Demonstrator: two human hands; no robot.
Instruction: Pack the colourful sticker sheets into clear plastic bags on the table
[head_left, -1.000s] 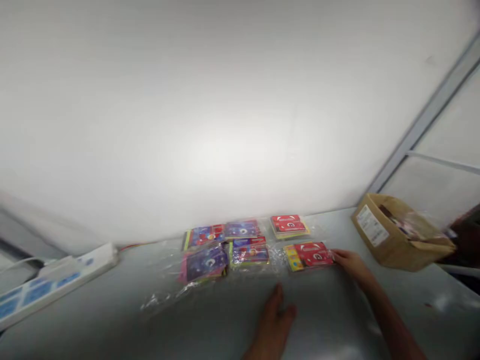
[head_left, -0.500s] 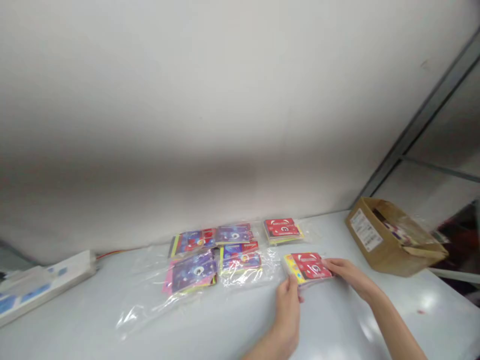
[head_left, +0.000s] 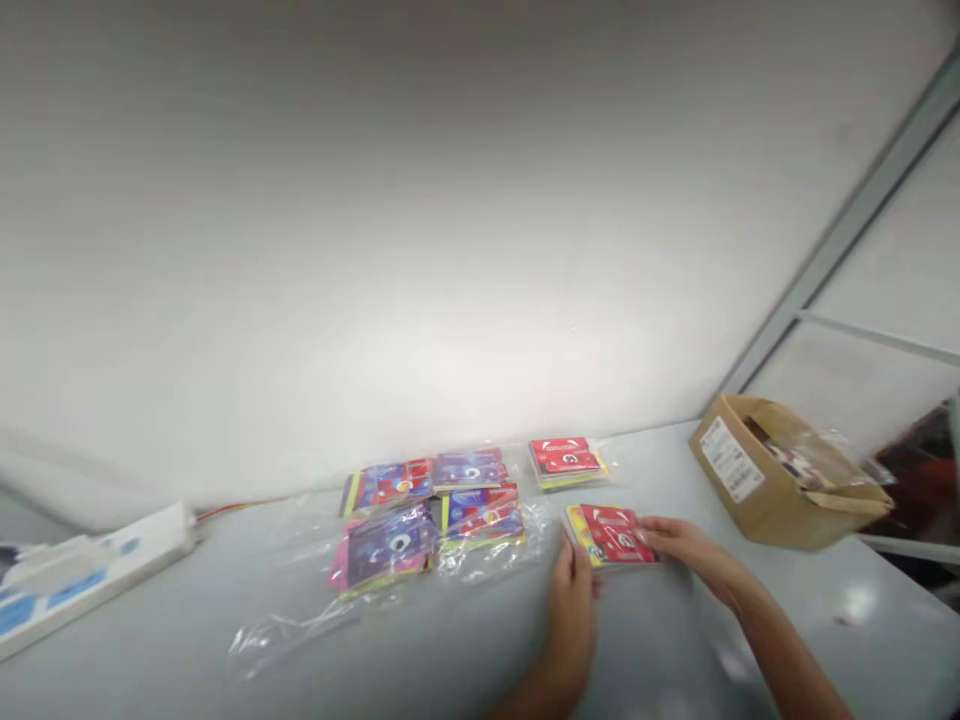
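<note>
A small stack of red and yellow booklets (head_left: 616, 532) lies low over the table, red cover up. My left hand (head_left: 573, 580) grips its near left corner, thumb on the edge and fingers partly hidden beneath. At the right edge, my right hand (head_left: 675, 540) pinches the same stack between thumb and fingers. Just behind it rests another red-topped stack (head_left: 566, 456) in clear plastic. To the left are several purple, blue and red booklet packs (head_left: 391, 545), in or under clear plastic bags (head_left: 270, 640).
An open cardboard box (head_left: 780, 510) with a white label and plastic-wrapped contents stands at the table's right. A white power strip (head_left: 142, 550) with blue patches lies at the left, its red cable (head_left: 229, 508) along the wall. A white wall (head_left: 480, 250) closes off the back.
The stack has shifted slightly to the left with both hands still on it. Its red cover sits a little further from the yellow left edge. The other packs have stayed put.
</note>
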